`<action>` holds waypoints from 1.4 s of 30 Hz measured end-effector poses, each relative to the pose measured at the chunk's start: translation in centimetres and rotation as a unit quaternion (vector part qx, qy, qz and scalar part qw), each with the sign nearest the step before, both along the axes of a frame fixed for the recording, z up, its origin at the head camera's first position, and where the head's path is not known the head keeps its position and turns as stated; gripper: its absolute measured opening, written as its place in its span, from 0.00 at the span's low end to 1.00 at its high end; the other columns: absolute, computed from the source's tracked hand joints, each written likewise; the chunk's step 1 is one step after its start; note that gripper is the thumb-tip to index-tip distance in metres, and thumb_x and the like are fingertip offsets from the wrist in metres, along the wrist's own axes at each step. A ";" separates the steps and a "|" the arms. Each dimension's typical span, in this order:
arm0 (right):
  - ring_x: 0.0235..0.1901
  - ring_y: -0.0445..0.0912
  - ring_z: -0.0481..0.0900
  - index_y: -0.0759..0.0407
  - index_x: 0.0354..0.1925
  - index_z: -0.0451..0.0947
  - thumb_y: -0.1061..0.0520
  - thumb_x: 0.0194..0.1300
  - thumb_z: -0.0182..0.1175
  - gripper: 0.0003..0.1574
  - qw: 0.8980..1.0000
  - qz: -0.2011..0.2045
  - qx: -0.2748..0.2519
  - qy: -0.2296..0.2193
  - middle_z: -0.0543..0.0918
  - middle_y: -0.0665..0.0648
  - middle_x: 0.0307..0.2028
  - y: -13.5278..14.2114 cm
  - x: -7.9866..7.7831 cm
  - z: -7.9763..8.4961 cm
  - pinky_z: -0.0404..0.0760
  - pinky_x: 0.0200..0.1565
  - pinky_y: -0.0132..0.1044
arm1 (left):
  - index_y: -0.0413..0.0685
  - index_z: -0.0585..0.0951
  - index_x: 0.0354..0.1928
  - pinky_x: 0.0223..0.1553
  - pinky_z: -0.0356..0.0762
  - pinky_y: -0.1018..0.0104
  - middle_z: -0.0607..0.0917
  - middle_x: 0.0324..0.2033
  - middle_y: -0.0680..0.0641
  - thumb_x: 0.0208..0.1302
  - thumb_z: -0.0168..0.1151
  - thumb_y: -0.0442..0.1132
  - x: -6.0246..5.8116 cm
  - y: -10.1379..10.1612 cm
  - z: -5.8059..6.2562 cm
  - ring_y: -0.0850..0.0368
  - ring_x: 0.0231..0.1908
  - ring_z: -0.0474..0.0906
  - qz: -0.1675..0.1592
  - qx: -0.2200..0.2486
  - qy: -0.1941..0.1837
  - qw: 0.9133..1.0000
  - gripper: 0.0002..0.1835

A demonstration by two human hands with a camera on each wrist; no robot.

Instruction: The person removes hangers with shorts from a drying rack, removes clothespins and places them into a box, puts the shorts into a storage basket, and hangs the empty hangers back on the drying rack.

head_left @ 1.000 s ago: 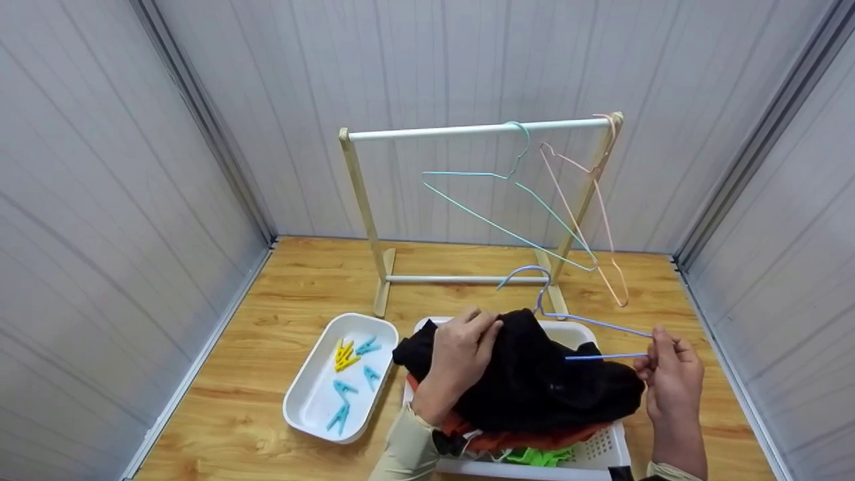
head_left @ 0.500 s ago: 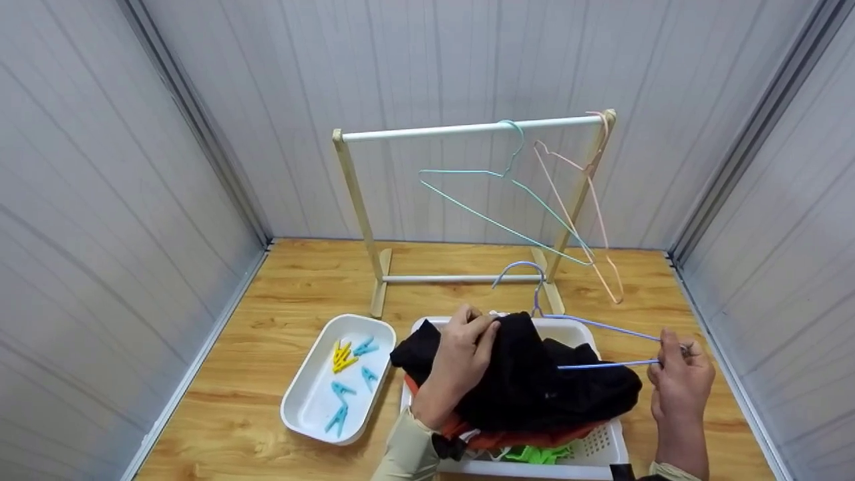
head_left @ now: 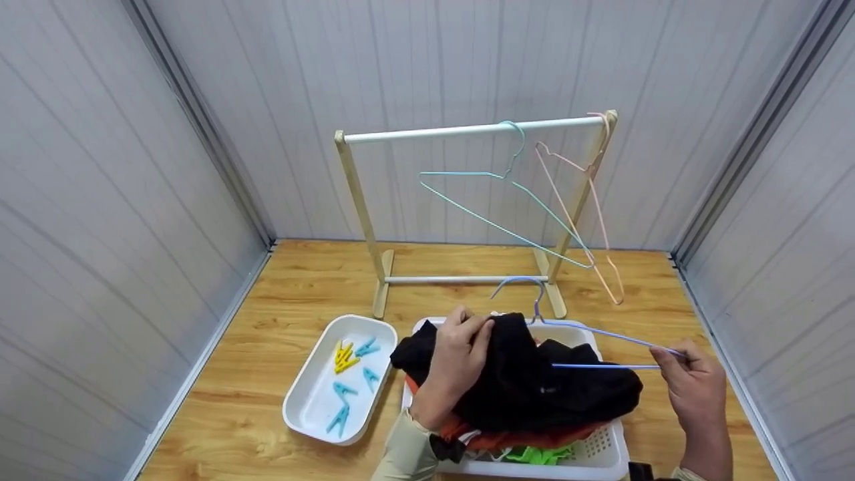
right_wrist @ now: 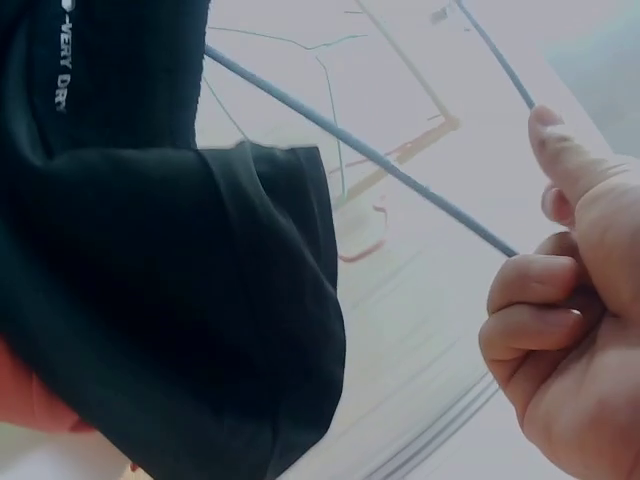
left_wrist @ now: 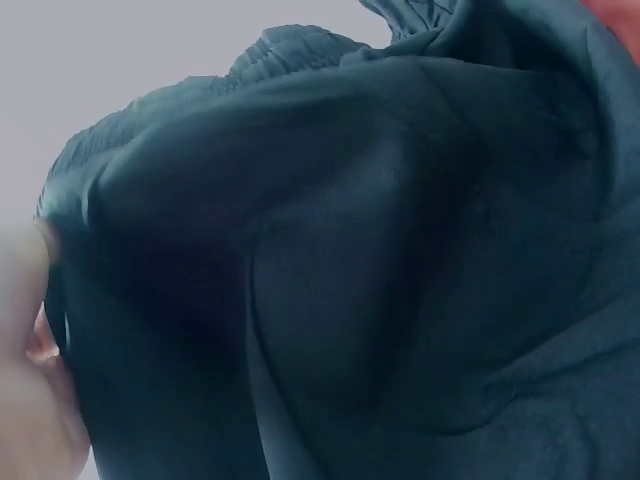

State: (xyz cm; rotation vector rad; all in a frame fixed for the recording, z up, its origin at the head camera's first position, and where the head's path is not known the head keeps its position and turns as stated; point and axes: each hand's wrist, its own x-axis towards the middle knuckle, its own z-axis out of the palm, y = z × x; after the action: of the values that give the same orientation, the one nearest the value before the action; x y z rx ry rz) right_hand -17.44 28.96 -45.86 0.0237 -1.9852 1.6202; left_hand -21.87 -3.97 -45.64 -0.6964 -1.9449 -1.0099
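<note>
Black shorts (head_left: 514, 394) lie bunched over the laundry basket, and their gathered elastic waistband shows in the left wrist view. My left hand (head_left: 457, 357) pinches the waistband edge and lifts it at the far side. A blue-violet wire hanger (head_left: 604, 366) runs from the shorts out to the right, its hook up. The hanger's left part is hidden by the black cloth. At its right end, my right hand (head_left: 698, 384) grips the wire between thumb and curled fingers. In the right wrist view, white lettering and a hemmed leg of the shorts (right_wrist: 260, 300) hang left of that hand.
Under the shorts, a white basket (head_left: 611, 457) holds orange and bright green cloth. To the left stands a white tray (head_left: 304, 401) with yellow and light blue clothespins. Behind is a drying rack (head_left: 427, 133) bearing a mint hanger (head_left: 467, 210) and a pink hanger (head_left: 601, 214).
My right hand has moved right and slightly down, drawing its end of the hanger along. The hook has dipped a little since half a second ago. My left hand keeps its hold on the waistband.
</note>
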 end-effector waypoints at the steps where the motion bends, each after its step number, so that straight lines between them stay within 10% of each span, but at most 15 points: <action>1: 0.12 0.40 0.57 0.67 0.20 0.70 0.76 0.60 0.60 0.16 1.000 -0.005 0.010 0.000 0.62 0.49 0.12 0.1 0.1 -0.1 0.56 0.17 0.32 | 0.46 0.86 0.32 0.26 0.67 0.71 0.69 0.24 0.53 0.67 0.62 0.37 0.1 0.0 0.0 0.61 0.23 0.66 0.019 0.002 0.000 1.000 0.07; 9: 0.13 0.41 0.55 0.67 0.18 0.70 0.78 0.58 0.60 0.17 0.999 -0.023 0.025 0.011 0.59 0.48 0.13 0.9 1.0 0.2 0.56 0.19 0.33 | 0.47 0.85 0.25 0.22 0.69 0.64 0.70 0.17 0.53 0.63 0.65 0.38 0.2 -1.0 -0.2 0.57 0.18 0.70 0.152 -0.023 0.008 0.988 0.09; 17: 0.11 0.40 0.53 0.70 0.16 0.70 0.80 0.56 0.61 0.17 0.998 -0.041 -0.003 0.038 0.61 0.48 0.11 1.9 1.5 1.0 0.52 0.16 0.33 | 0.47 0.80 0.23 0.22 0.74 0.58 0.79 0.16 0.52 0.57 0.65 0.32 0.1 -2.5 -1.1 0.53 0.18 0.77 0.184 -0.003 -0.064 0.981 0.08; 26: 0.12 0.41 0.54 0.75 0.17 0.72 0.82 0.54 0.60 0.14 0.984 -0.009 -0.146 0.102 0.65 0.51 0.11 2.8 2.3 1.2 0.48 0.18 0.35 | 0.49 0.82 0.26 0.21 0.75 0.55 0.83 0.20 0.52 0.49 0.65 0.30 0.7 -3.6 -2.1 0.50 0.18 0.79 0.241 -0.004 -0.144 0.960 0.06; 35: 0.12 0.39 0.67 0.78 0.18 0.70 0.78 0.58 0.60 0.14 0.959 -0.014 -0.255 0.125 0.72 0.55 0.12 2.5 2.7 2.0 0.67 0.17 0.27 | 0.52 0.89 0.33 0.25 0.79 0.52 0.87 0.29 0.50 0.56 0.64 0.33 1.6 -4.4 -3.1 0.44 0.26 0.83 0.241 -0.079 -0.255 0.933 0.08; 42: 0.13 0.41 0.65 0.78 0.18 0.68 0.77 0.58 0.61 0.16 0.947 -0.030 -0.285 0.146 0.70 0.55 0.12 1.7 2.7 2.3 0.63 0.16 0.29 | 0.47 0.88 0.35 0.27 0.79 0.50 0.87 0.30 0.45 0.58 0.65 0.35 2.1 -4.7 -3.5 0.43 0.28 0.83 0.217 -0.136 -0.298 0.919 0.05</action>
State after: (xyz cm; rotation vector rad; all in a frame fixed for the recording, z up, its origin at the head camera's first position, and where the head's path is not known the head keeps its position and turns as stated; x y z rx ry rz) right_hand -14.76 30.66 -43.60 -0.0169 -1.2369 1.9612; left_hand -19.75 -8.70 -49.13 -0.0625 -2.6515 -0.7209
